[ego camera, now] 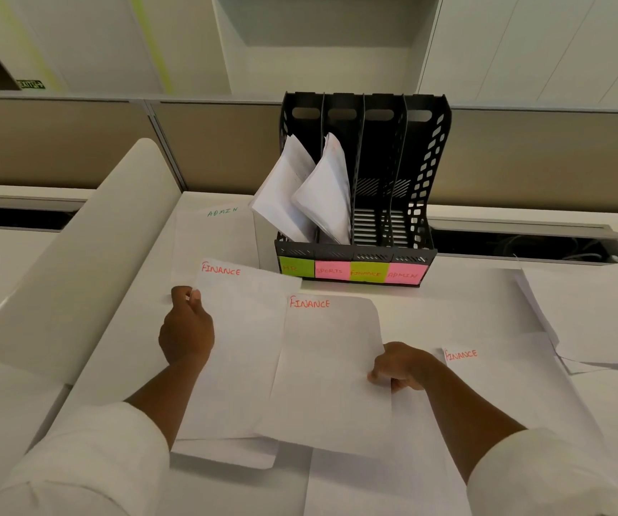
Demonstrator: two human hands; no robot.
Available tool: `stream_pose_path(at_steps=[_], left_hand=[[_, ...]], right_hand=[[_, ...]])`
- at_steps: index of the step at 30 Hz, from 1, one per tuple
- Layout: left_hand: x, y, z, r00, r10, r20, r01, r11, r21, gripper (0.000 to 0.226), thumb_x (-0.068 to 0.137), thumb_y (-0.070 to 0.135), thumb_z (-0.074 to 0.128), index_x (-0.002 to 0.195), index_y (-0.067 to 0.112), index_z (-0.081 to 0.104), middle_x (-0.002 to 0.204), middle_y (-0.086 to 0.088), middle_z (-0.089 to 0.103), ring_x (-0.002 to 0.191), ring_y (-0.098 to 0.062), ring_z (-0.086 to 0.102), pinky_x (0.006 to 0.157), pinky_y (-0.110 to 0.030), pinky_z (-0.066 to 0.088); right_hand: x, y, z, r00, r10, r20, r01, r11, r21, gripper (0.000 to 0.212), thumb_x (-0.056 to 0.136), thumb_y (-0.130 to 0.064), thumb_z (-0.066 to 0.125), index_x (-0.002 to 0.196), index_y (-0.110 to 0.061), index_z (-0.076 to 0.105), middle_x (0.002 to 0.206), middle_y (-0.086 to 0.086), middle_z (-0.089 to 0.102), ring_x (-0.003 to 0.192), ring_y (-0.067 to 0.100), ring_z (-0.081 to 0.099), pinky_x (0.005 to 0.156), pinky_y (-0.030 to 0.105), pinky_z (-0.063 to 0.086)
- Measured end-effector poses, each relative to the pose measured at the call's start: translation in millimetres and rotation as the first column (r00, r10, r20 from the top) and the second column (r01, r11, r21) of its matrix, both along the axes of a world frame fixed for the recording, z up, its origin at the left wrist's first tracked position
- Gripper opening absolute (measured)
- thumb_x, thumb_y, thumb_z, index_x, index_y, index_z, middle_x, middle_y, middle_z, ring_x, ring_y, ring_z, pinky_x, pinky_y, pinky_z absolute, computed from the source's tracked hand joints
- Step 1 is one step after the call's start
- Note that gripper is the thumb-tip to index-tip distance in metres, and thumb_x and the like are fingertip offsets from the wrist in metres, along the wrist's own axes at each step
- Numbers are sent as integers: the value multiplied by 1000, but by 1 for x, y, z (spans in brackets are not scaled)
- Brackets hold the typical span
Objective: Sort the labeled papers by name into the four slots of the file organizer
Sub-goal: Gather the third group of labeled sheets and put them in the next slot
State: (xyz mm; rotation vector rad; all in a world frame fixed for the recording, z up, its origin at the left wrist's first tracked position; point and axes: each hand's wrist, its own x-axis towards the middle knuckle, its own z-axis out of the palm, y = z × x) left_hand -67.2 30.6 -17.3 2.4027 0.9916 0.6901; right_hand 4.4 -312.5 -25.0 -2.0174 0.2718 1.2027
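Observation:
A black file organizer (417,202) stands at the back of the desk. Its four slots carry sticky labels reading HR, SPORTS, FINANCE and ADMIN. Papers (311,191) lean in the HR and SPORTS slots; the other two look empty. My left hand (186,327) pinches the left edge of a FINANCE sheet (242,337). My right hand (398,366) grips the right edge of a second FINANCE sheet (331,370), which overlaps the first. An ADMIN sheet (212,236) lies behind them, left of the organizer.
Another FINANCE sheet (504,378) lies right of my right hand, and a stack of papers (594,314) sits at the far right. A rolled white sheet (84,255) lies along the left. A cable slot (523,245) opens behind the desk.

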Motion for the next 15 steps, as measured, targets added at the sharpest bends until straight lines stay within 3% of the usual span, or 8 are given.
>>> stream_pose_path(at_steps=[3,6,9,15], left_hand=[[2,5,3,1000,24,20,-23,999,-40,22,103,31,35,108,13,45,89,-19,69,75,-39,64,58,-32,42],[5,10,2,999,45,-1,-44,979,-199,25,103,33,35,111,12,46,103,-20,67,86,-39,63,65,-36,46],[9,14,3,996,93,0,-87,934,-347,27,102,33,37,113,12,48,114,-20,64,98,-39,62,73,-41,49],[15,20,6,975,223,8,-185,827,-530,29,101,31,40,118,10,51,121,-18,60,104,-36,59,76,-35,46]], right_hand=[[0,-4,1,1000,11,-3,-11,999,-38,38,84,3,66,117,-9,52,107,10,59,95,28,62,69,34,59],[-1,-8,1,999,34,6,-33,997,-75,44,83,2,65,125,-6,51,117,13,58,105,32,61,79,38,59],[0,-9,2,999,44,17,-42,995,-93,46,83,1,65,127,-4,51,119,14,58,106,33,61,84,40,58],[2,-9,2,995,76,58,-68,989,-129,44,83,0,65,125,-2,51,113,13,58,101,30,62,88,38,57]])
